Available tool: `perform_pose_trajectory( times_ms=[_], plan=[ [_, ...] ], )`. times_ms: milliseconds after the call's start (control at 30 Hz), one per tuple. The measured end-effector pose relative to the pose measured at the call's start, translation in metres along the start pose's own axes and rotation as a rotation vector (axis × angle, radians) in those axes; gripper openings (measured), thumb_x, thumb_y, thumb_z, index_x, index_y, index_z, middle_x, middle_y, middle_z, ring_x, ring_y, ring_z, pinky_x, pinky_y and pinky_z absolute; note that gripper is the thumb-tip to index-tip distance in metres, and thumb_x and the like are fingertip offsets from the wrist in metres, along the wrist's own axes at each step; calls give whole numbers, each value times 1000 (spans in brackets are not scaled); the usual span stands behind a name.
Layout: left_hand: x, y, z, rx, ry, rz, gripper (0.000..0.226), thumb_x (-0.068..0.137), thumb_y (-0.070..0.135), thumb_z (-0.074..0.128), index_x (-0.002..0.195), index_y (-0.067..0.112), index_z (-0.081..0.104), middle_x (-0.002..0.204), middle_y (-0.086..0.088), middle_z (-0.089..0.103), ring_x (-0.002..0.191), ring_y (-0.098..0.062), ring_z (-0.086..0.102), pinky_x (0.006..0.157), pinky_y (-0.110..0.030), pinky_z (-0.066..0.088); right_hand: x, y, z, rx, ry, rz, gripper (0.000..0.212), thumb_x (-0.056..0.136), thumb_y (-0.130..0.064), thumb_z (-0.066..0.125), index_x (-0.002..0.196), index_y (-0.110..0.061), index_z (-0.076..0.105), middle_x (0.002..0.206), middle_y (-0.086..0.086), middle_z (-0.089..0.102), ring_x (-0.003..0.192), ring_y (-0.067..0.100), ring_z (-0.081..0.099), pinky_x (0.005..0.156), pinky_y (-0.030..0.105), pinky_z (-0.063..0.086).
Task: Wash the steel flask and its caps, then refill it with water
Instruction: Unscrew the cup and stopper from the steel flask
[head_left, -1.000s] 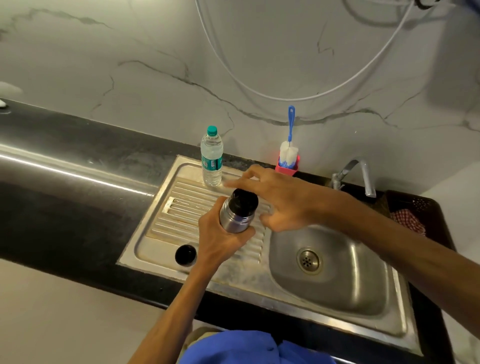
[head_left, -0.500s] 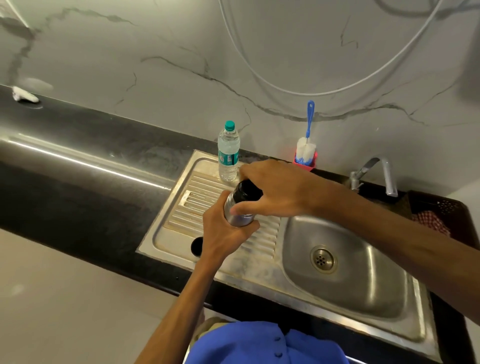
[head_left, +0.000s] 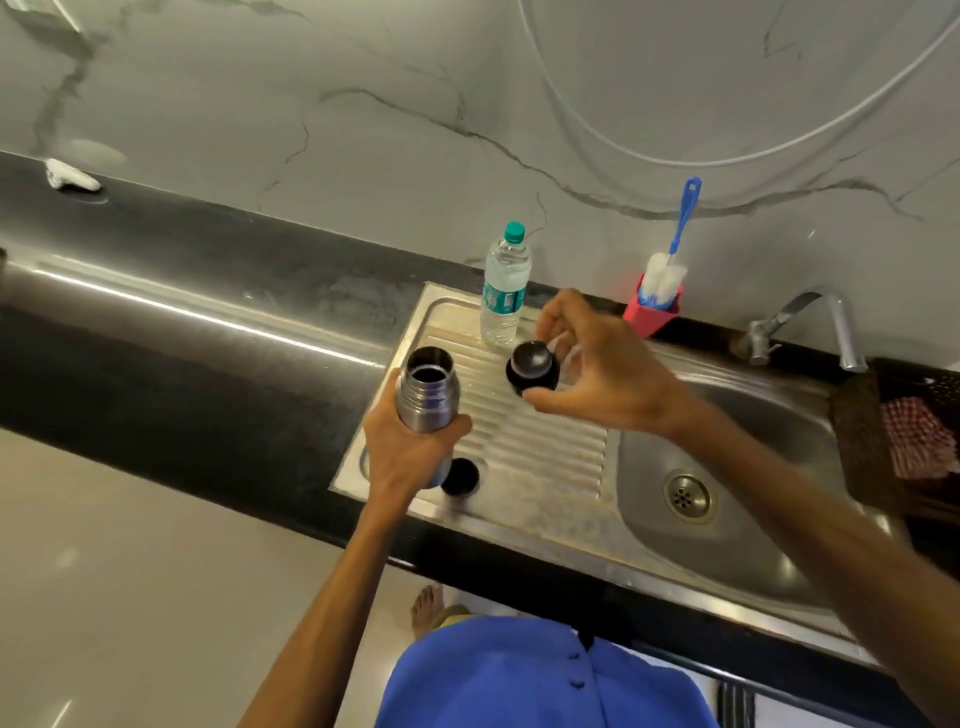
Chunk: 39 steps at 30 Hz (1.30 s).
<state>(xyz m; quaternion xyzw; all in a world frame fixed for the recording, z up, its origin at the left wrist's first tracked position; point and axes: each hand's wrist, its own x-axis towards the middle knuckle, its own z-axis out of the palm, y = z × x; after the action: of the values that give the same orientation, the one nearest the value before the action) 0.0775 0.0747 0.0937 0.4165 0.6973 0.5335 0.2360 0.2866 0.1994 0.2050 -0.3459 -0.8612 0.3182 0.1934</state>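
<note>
I see the left hand (head_left: 410, 457) gripping the open steel flask (head_left: 427, 391) above the draining board (head_left: 540, 467). The right hand (head_left: 597, 371) pinches the black cap (head_left: 532, 370); another cap (head_left: 460, 477) lies below. The water bottle (head_left: 505, 286) label is unreadable.

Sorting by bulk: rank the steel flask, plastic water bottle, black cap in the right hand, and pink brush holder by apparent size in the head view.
1. plastic water bottle and steel flask: alike; flask partly hidden.
2. pink brush holder
3. black cap, nearly the same.
</note>
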Motion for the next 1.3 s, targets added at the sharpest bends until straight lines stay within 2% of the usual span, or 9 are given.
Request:
perform_pose_trajectory(
  times_ms=[200, 333, 433, 533, 667, 833, 967, 1167, 1300],
  plan=[
    [21, -26, -75, -20, 76, -21, 66, 65, 35, 92, 121, 21, 60, 110, 13, 70, 98, -4, 71, 87, -15, 56, 5, 30, 140, -28, -204, 169, 66, 71, -34, 87, 126, -20, 53, 112, 2, 65, 92, 13, 61, 79, 29, 55],
    [25, -46, -112, 21, 110, 6, 62, 73, 6, 93, 122, 19, 58, 107, 20, 68, 97, 5, 68, 86, -11, 54, 15, 35, 218, -85, -320, 220, 66, 70, -37, 76, 128, -19, 52, 117, 4, 63, 102, 22, 61, 85, 42, 56],
    [22, -64, -136, 59, 123, 36, 62, 75, 4, 92, 122, 25, 57, 107, 36, 67, 100, 7, 67, 88, -10, 52, 22, 36, 245, -116, -350, 243, 66, 71, -36, 73, 132, -15, 55, 126, 4, 59, 111, 24, 59, 91, 43, 54],
    [19, -74, -155, 72, 113, 39, 69, 75, 6, 93, 119, 41, 53, 109, 43, 63, 102, 10, 66, 90, -8, 52, 15, 40, 240, -135, -282, 305, 64, 71, -33, 73, 131, -13, 59, 126, 4, 57, 109, 23, 58, 91, 39, 53],
    [15, -86, -162, 67, 70, 9, 71, 73, 7, 94, 117, 45, 53, 108, 44, 63, 101, 11, 65, 88, -8, 52, -30, 64, 211, -200, -103, 449, 52, 74, -15, 77, 124, -12, 63, 118, 3, 55, 98, 18, 56, 85, 28, 48],
    [22, -80, -144, 18, -82, 29, 65, 70, 19, 93, 117, 41, 54, 107, 37, 66, 100, 11, 66, 88, -6, 50, -65, 85, 223, -272, -162, 606, 59, 77, -14, 79, 133, -8, 61, 126, 9, 54, 109, 27, 59, 90, 30, 49],
    [27, -67, -120, -14, -187, 41, 64, 67, 16, 96, 118, 21, 59, 103, 19, 69, 94, 5, 69, 83, -7, 51, -70, 91, 240, -265, -212, 662, 59, 83, -18, 78, 137, -8, 58, 133, 9, 52, 116, 29, 58, 96, 32, 47],
    [30, -38, -84, -59, -297, 45, 67, 64, 49, 92, 117, 23, 62, 104, 17, 71, 96, 0, 71, 84, -11, 53, -74, 86, 201, -109, -183, 676, 111, 76, -45, 86, 164, -22, 21, 162, 10, 31, 148, 29, 33, 118, 42, 35],
    [27, -1, -36, 17, -370, 117, 64, 61, 58, 97, 109, 35, 63, 107, 9, 64, 103, -11, 64, 93, -39, 56, -81, 42, 138, 135, -56, 512, 118, 68, -56, 91, 162, -37, 21, 164, -11, 29, 144, 4, 30, 114, 27, 30]
  ],
)
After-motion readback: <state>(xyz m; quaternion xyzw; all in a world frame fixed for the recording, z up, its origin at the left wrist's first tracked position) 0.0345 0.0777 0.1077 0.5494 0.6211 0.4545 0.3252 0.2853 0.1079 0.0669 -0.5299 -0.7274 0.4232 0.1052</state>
